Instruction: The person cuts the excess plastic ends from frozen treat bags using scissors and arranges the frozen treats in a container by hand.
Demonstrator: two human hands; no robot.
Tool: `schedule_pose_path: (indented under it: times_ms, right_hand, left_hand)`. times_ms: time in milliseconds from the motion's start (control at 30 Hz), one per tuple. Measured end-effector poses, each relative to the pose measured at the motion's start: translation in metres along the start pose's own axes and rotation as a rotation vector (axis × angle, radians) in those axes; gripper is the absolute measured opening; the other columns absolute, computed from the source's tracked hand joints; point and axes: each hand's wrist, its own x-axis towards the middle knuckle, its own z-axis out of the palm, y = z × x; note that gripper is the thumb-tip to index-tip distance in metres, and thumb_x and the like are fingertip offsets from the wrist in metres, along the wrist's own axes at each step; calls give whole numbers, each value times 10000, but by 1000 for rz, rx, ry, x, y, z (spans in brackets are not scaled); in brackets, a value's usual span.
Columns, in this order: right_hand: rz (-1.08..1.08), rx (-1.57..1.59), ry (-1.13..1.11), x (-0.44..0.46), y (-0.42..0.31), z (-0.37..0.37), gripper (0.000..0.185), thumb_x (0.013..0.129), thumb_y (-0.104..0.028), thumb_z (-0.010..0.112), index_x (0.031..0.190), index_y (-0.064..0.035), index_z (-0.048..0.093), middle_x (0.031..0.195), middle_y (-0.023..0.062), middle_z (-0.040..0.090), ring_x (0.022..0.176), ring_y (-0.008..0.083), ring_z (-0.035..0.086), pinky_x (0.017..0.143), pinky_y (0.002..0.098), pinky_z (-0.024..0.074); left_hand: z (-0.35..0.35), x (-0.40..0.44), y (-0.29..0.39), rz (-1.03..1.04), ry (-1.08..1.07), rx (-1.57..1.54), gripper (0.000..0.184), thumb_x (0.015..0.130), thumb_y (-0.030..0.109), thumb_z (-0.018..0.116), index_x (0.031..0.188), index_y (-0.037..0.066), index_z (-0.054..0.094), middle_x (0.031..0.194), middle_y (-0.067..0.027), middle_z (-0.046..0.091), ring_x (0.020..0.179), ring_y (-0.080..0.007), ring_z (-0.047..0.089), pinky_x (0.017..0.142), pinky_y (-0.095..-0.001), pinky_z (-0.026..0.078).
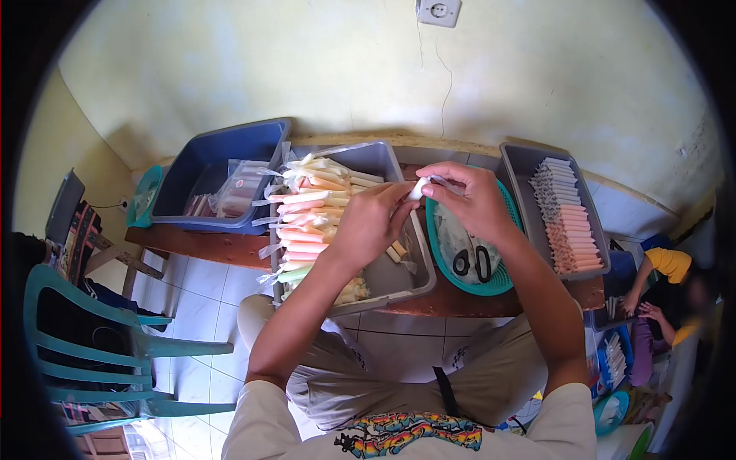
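My left hand (pixel 369 221) and my right hand (pixel 474 201) meet in front of me, fingers pinched together on a white stick (pixel 418 188) in what looks like clear plastic film. Most of the stick is hidden by the fingers. Below my left hand lies a grey bin (pixel 395 285) piled with plastic-wrapped sticks (pixel 303 234) in white, orange, pink and pale green. Under my right hand stands a teal basket (pixel 491 289) containing black-handled scissors (pixel 472 262) and clear plastic.
On the bench (pixel 230 247), a blue bin (pixel 264 224) with plastic packs stands left. A grey tray (pixel 603 261) of white and pink sticks is at right. A teal chair (pixel 92 349) stands at left. Another person in a yellow sleeve (pixel 668 264) works at far right.
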Motion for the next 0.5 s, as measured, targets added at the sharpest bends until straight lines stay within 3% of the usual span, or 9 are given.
schedule_pose_path:
  times_ms: [333, 400, 500]
  right_hand:
    - [35, -143, 38, -41, 42, -39, 247, 993, -121, 793, 1209, -2, 793, 1093, 125, 826, 1003, 155, 772, 942, 324, 599]
    - [-16, -96, 94, -46, 60, -39, 251, 957, -167, 818, 1179, -51, 804, 1055, 157, 818, 942, 259, 804, 862, 362, 611]
    - [-54, -122, 99, -49, 74, -42, 249, 959, -174, 815, 1173, -48, 805, 1045, 156, 819, 936, 262, 805, 864, 366, 612]
  left_hand:
    - [69, 8, 1, 17, -113, -34, 300, 959, 111, 817, 1243, 36, 755, 960, -160, 767, 810, -303, 765, 732, -415, 595]
    - [79, 9, -2, 12, -138, -55, 295, 962, 109, 814, 1243, 41, 757, 955, -155, 762, 812, -296, 766, 733, -413, 595]
    - [89, 11, -5, 26, -174, -43, 292, 964, 97, 807, 1247, 44, 757, 955, -146, 752, 805, -288, 766, 725, -404, 593]
